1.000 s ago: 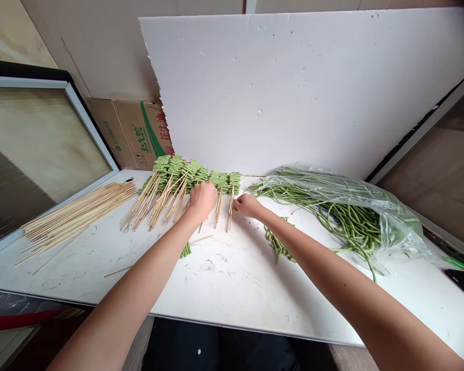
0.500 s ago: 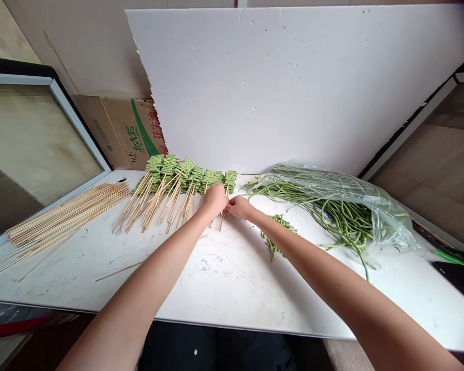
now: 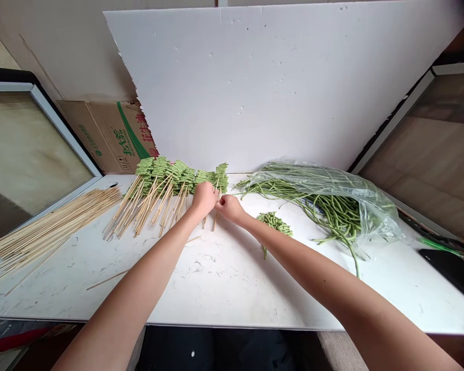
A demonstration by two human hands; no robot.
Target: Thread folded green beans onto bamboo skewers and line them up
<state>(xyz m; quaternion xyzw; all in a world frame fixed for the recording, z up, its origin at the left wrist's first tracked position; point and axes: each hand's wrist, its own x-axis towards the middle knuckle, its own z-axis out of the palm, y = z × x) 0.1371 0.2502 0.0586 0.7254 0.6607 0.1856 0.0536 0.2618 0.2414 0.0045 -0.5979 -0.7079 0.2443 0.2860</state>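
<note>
- Skewer (image 3: 215, 221) of cut green beans (image 3: 221, 174) at right end of the row, near back of table (image 3: 216, 296); stick ends point toward me.
- Right hand (image 3: 231, 208): thumb and forefinger pinched on the stick, just below the beans.
- Left hand (image 3: 204, 197): curled right beside it, knuckles up; fingertips hidden, can't tell if I'm grasping anything.
- Row of finished bean skewers (image 3: 166, 170) to the left, stacked, handles fanned toward me.
- Small pile of cut bean pieces (image 3: 276, 222) on the table, partly behind my right forearm.
- Long uncut beans (image 3: 342, 214) farther right, spilling out of a clear plastic bag (image 3: 381, 208).
- Bare bamboo sticks (image 3: 54, 219) heaped far left; one loose stick (image 3: 107, 279) by my left forearm.
- White board (image 3: 255, 87) leans behind everything; printed cardboard box (image 3: 104, 134) back left.
- Flat black object (image 3: 450, 273) at right edge, too unclear to name.
</note>
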